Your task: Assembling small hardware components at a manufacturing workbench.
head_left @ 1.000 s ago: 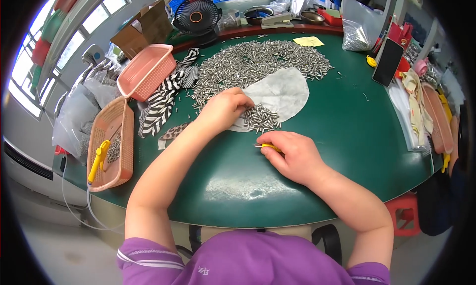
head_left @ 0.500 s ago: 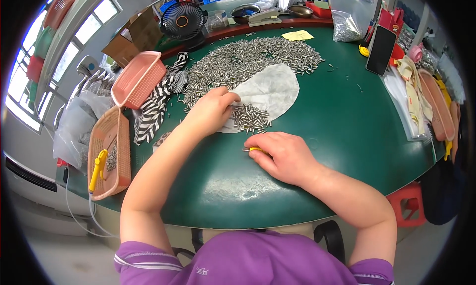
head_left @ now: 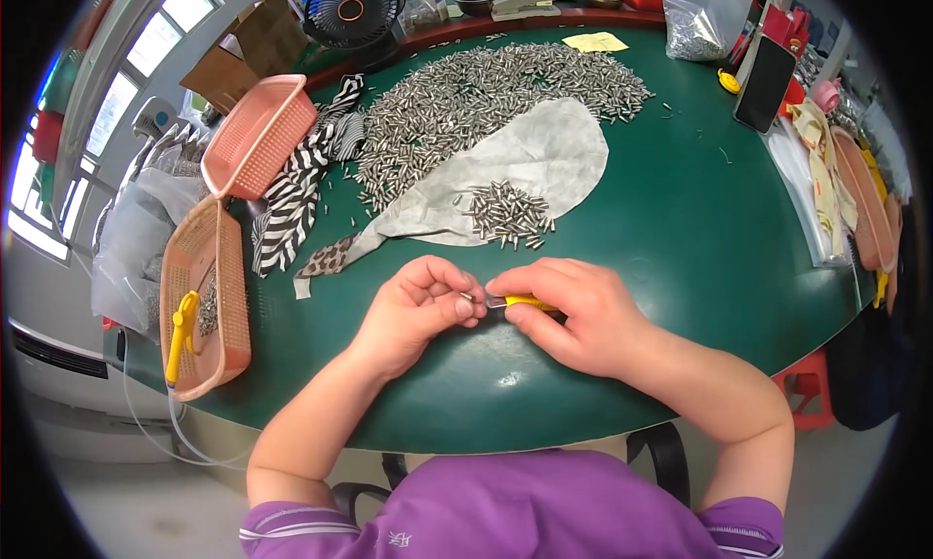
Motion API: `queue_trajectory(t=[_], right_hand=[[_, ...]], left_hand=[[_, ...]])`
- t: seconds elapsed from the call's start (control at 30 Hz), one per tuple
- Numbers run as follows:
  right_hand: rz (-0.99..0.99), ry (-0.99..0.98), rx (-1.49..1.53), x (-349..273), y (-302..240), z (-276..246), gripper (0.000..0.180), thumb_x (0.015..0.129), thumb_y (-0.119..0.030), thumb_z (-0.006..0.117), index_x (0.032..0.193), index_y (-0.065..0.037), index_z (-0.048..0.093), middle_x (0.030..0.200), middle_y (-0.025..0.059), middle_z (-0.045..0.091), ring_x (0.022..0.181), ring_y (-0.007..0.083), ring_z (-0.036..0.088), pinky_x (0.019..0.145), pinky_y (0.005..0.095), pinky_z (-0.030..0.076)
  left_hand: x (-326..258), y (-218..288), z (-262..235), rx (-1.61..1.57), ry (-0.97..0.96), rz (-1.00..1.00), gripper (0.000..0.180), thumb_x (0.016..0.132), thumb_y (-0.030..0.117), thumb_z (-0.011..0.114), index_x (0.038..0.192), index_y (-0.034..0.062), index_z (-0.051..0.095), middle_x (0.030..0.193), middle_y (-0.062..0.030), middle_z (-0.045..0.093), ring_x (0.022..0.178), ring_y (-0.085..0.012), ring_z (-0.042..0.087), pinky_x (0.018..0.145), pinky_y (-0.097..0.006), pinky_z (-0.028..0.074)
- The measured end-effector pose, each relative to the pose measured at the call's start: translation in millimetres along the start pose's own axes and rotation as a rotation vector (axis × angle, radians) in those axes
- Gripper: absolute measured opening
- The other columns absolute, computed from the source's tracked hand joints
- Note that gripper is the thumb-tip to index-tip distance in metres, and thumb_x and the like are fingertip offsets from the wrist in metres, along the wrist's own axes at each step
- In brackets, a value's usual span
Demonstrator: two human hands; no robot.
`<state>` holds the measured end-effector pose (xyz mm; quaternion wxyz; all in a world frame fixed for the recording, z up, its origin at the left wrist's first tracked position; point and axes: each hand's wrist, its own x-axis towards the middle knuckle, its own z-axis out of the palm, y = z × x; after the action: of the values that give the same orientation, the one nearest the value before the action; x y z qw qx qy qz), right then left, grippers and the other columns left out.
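Observation:
My left hand (head_left: 420, 311) pinches a small metal pin (head_left: 467, 296) between thumb and fingers. Close beside it, my right hand (head_left: 573, 311) is wrapped round a small yellow-handled tool (head_left: 525, 301) with a pale tip pointing at the pin; its exact kind I cannot make out. Both hands are just above the green table (head_left: 680, 267). Beyond them a small heap of metal pins (head_left: 508, 214) lies on a whitish cloth (head_left: 573, 160), and a much larger heap of the same pins (head_left: 437, 112) spreads behind it.
At the left stand two pink plastic baskets (head_left: 243, 296), one with a yellow air gun (head_left: 182, 331) on it, beside a zebra-striped cloth (head_left: 296, 199). A black fan (head_left: 350, 15) is at the back. A phone (head_left: 765, 85) and a bag of small metal parts (head_left: 700, 29) stand at the right.
My left hand has left the small heap and come back toward me, now with a pin beside the tool in my right hand. The view has shifted slightly.

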<state>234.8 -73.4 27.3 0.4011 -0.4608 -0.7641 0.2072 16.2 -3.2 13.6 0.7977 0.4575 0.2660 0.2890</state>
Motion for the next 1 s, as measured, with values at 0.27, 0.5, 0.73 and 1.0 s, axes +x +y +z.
queue_trajectory(t=[0.27,0.5,0.73,1.0], right_hand=[[-0.061,0.025,0.017,0.6,0.3,6.1,0.018,0.084,-0.014,0.066,0.102,-0.012,0.067,0.085,0.0050,0.065,0.077,0.0244,0.064,0.065,0.0358,0.052],[-0.075,0.047,0.010,0.7,0.6,6.5,0.021,0.083,-0.011,0.067,0.104,-0.013,0.068,0.085,0.0046,0.065,0.077,0.0232,0.064,0.065,0.0342,0.052],[-0.110,0.059,-0.006,0.3,0.2,5.8,0.022,0.082,-0.011,0.068,0.104,-0.013,0.068,0.085,0.0045,0.065,0.077,0.0226,0.064,0.065,0.0336,0.053],[-0.114,0.054,-0.032,0.1,1.7,5.7,0.022,0.081,-0.011,0.069,0.103,-0.013,0.068,0.086,0.0045,0.065,0.077,0.0224,0.065,0.066,0.0333,0.053]], left_hand=[[-1.1,-8.5,-0.8,-0.033,-0.052,0.046,0.016,0.086,0.008,0.070,0.094,0.0082,0.056,0.093,-0.0077,0.060,0.082,-0.0162,0.061,0.073,-0.027,0.050],[-2.2,-8.6,-0.3,-0.057,-0.094,0.037,0.017,0.086,-0.007,0.065,0.095,0.0035,0.055,0.101,-0.0076,0.061,0.097,-0.0150,0.062,0.089,-0.029,0.052],[-7.4,-13.9,7.0,0.112,-0.010,0.133,0.016,0.087,-0.008,0.063,0.096,0.0021,0.055,0.103,-0.0075,0.061,0.097,-0.0139,0.062,0.089,-0.027,0.052],[-6.2,-14.6,4.2,0.183,-0.017,0.191,0.016,0.087,-0.008,0.063,0.097,0.0012,0.055,0.102,-0.0068,0.060,0.095,-0.0123,0.061,0.086,-0.026,0.052]])
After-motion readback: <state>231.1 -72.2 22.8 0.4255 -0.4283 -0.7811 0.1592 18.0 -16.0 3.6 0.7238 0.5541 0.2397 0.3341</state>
